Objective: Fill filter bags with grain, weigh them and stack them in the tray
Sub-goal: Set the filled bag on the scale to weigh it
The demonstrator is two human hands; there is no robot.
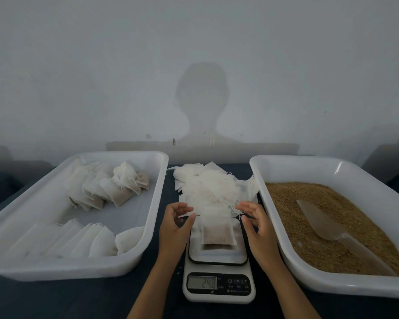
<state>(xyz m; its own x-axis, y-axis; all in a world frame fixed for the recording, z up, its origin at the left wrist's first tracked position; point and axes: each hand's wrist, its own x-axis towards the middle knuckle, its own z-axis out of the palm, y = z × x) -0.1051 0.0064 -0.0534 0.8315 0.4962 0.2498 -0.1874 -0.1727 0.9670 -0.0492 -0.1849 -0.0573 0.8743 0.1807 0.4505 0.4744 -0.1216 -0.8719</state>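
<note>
A filled filter bag, a small pillow of thin white mesh with brownish grain seen through its lower half, is laid flat on the square white platform of a digital kitchen scale. The scale is placed at the 6 o'clock side of the dark table, and blurred digits are shown on its grey display. The left hand is held just beside the bag at its 9 o'clock side, and the right hand at its 3 o'clock side. The fingers of both hands are loosely curved and spread, and nothing is pinched by them; whether the bag's edges are touched cannot be told.

At 12 o'clock from the scale, a loose heap of empty filter bags, flat, white and fibrous with thin strings, is piled on the table. At 9 o'clock, a smooth white plastic tray with rounded corners is seen; a cluster of filled bags is gathered in its far part, and a row of filled bags is leaned one against another in its near part. At 3 o'clock, a second white tray is filled with granular golden-brown grain. A translucent plastic scoop is laid on the grain.
</note>
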